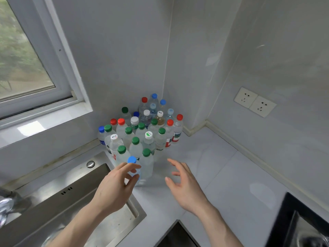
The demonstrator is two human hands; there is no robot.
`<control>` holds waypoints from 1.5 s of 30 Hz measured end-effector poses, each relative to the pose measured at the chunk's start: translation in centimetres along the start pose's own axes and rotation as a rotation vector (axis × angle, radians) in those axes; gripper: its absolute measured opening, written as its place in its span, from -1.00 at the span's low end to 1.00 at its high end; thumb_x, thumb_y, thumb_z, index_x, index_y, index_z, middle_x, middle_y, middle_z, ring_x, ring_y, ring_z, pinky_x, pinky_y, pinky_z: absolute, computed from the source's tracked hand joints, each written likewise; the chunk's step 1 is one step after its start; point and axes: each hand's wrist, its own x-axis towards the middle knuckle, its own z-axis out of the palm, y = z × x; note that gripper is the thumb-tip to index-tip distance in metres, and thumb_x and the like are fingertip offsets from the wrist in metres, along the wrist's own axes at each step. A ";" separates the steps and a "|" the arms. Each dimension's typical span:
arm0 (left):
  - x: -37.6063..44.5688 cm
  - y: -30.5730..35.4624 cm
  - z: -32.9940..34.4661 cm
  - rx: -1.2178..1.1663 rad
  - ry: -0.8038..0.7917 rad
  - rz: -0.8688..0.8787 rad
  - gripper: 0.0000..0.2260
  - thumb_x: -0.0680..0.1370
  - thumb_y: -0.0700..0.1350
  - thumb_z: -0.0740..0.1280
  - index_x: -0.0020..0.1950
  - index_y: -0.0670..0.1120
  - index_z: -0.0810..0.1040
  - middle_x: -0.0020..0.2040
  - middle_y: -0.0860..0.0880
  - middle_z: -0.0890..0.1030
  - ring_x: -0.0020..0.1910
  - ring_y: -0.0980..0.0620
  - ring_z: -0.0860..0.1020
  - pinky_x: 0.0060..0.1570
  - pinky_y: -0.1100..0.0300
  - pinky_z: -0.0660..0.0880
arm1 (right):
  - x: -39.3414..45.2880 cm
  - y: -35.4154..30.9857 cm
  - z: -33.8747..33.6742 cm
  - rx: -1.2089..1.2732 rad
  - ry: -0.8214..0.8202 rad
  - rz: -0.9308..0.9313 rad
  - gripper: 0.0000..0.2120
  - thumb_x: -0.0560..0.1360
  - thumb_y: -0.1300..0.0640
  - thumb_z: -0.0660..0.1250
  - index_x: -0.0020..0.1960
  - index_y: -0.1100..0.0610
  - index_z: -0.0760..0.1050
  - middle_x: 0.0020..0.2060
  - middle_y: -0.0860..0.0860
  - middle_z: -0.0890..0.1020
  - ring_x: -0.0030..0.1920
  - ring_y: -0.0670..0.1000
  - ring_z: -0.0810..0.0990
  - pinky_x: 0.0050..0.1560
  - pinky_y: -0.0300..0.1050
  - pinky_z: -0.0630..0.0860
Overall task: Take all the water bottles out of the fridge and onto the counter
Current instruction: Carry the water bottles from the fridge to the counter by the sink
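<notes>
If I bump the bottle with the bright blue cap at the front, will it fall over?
Probably, yes. The blue-capped bottle is tall and narrow, so a push near the cap could tip it. It looks full of water, so it may be fairly heavy and steadier than an empty one. It stands close against green-capped bottles, which it might knock.

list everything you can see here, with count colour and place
water bottles: over twenty, clear, with green, red, blue and white caps, clustered upright in the counter corner
blue-capped bottle: one, nearest, front of the cluster
counter: one, white
sink: one, steel, left of the counter
window: one, white frame, upper left
wall sockets: two, white, right wall
black appliance: one, lower right, partly cut off
left hand: fingers curled loosely about the blue-capped bottle
right hand: open, above bare counter
</notes>
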 end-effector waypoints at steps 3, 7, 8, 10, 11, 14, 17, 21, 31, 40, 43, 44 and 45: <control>-0.3 2.3 0.1 -0.039 -0.020 0.060 -0.81 0.64 0.00 0.33 0.22 0.22 0.57 0.08 0.29 0.54 0.03 0.29 0.58 -0.06 0.29 0.57 | -2.1 0.4 -1.7 -0.003 0.051 -0.008 -0.49 0.67 -0.01 0.29 0.54 -0.31 0.25 0.37 -0.38 0.29 0.40 -0.26 0.40 0.36 -0.14 0.52; -0.4 5.7 0.6 -0.045 -0.072 0.172 -0.79 0.63 0.03 0.33 0.25 0.23 0.56 0.13 0.31 0.53 0.06 0.29 0.58 0.00 0.25 0.60 | -5.5 1.3 -4.0 0.001 0.138 -0.009 -0.50 0.67 0.00 0.30 0.54 -0.30 0.26 0.36 -0.43 0.28 0.39 -0.29 0.39 0.39 -0.13 0.49; -0.4 6.5 0.8 -0.053 -0.084 0.197 -0.79 0.63 0.03 0.33 0.25 0.23 0.56 0.13 0.32 0.53 0.07 0.28 0.57 -0.01 0.25 0.59 | -6.3 1.4 -4.5 0.005 0.158 -0.004 -0.50 0.67 0.01 0.30 0.54 -0.30 0.26 0.37 -0.43 0.27 0.39 -0.29 0.39 0.40 -0.15 0.47; -0.5 8.4 1.7 -0.062 -0.128 0.255 -0.79 0.63 0.02 0.34 0.25 0.23 0.57 0.13 0.33 0.52 0.09 0.27 0.57 -0.03 0.26 0.59 | -8.6 1.9 -6.0 0.019 0.213 0.018 -0.50 0.68 0.01 0.30 0.54 -0.29 0.25 0.37 -0.45 0.27 0.39 -0.31 0.38 0.41 -0.20 0.44; -0.6 9.5 2.2 -0.064 -0.145 0.282 -0.79 0.63 0.02 0.34 0.24 0.23 0.57 0.14 0.33 0.52 0.09 0.26 0.58 -0.03 0.26 0.60 | -9.8 2.2 -6.7 0.025 0.239 0.027 -0.50 0.68 0.00 0.29 0.54 -0.30 0.25 0.37 -0.45 0.27 0.39 -0.32 0.38 0.42 -0.23 0.43; -1.2 12.8 4.0 -0.051 -0.209 0.385 -0.80 0.63 0.03 0.33 0.23 0.25 0.57 0.15 0.34 0.51 0.07 0.26 0.59 -0.02 0.25 0.61 | -13.9 3.2 -8.9 0.028 0.334 0.076 -0.50 0.68 -0.02 0.29 0.55 -0.30 0.24 0.38 -0.45 0.26 0.39 -0.31 0.38 0.42 -0.28 0.40; -2.6 16.9 6.5 -0.040 -0.301 0.483 -0.80 0.63 0.04 0.32 0.23 0.27 0.56 0.18 0.36 0.50 0.08 0.27 0.59 0.01 0.28 0.59 | -19.6 4.9 -11.0 0.040 0.449 0.138 -0.51 0.68 -0.04 0.29 0.55 -0.30 0.24 0.40 -0.43 0.27 0.39 -0.29 0.38 0.42 -0.28 0.40; -5.7 21.9 10.0 -0.079 -0.389 0.579 -0.80 0.63 0.00 0.34 0.21 0.27 0.57 0.19 0.33 0.51 0.09 0.30 0.57 0.00 0.38 0.52 | -27.4 6.8 -12.9 0.052 0.601 0.221 -0.49 0.66 -0.03 0.33 0.54 -0.32 0.25 0.41 -0.41 0.30 0.39 -0.32 0.39 0.43 -0.24 0.40; -20.3 33.1 17.0 -0.107 -0.599 0.857 -0.77 0.62 0.00 0.36 0.25 0.26 0.56 0.25 0.39 0.48 0.18 0.44 0.43 0.12 0.58 0.30 | -49.6 10.3 -13.1 0.057 0.862 0.418 -0.50 0.65 -0.03 0.35 0.47 -0.40 0.29 0.42 -0.46 0.33 0.42 -0.34 0.37 0.40 -0.22 0.42; -34.9 41.5 23.1 -0.121 -0.811 1.186 -0.71 0.61 0.11 0.35 0.32 0.29 0.51 0.38 0.40 0.39 0.34 0.35 0.39 0.23 0.27 0.44 | -69.0 11.6 -10.3 0.060 1.168 0.601 -0.49 0.64 -0.02 0.37 0.49 -0.35 0.31 0.39 -0.49 0.32 0.43 -0.34 0.36 0.49 -0.11 0.39; -39.1 44.8 24.9 -0.118 -0.879 1.306 -0.70 0.61 0.13 0.35 0.33 0.31 0.49 0.39 0.42 0.36 0.33 0.38 0.38 0.19 0.31 0.41 | -74.6 11.4 -8.9 0.073 1.293 0.666 -0.51 0.63 -0.03 0.37 0.49 -0.33 0.34 0.42 -0.42 0.36 0.44 -0.34 0.34 0.51 -0.09 0.38; -40.4 45.8 25.4 -0.114 -0.906 1.349 -0.70 0.60 0.14 0.34 0.34 0.31 0.49 0.39 0.42 0.36 0.33 0.38 0.38 0.20 0.30 0.41 | -76.3 11.3 -8.5 0.069 1.334 0.697 -0.51 0.63 -0.03 0.37 0.49 -0.32 0.34 0.42 -0.40 0.37 0.45 -0.35 0.33 0.51 -0.08 0.37; -42.3 47.2 26.2 -0.113 -0.926 1.405 -0.70 0.60 0.14 0.34 0.34 0.32 0.48 0.40 0.42 0.35 0.33 0.37 0.38 0.23 0.29 0.41 | -78.4 11.2 -7.9 0.069 1.384 0.731 -0.51 0.63 -0.04 0.37 0.50 -0.30 0.34 0.42 -0.38 0.37 0.45 -0.35 0.33 0.51 -0.07 0.37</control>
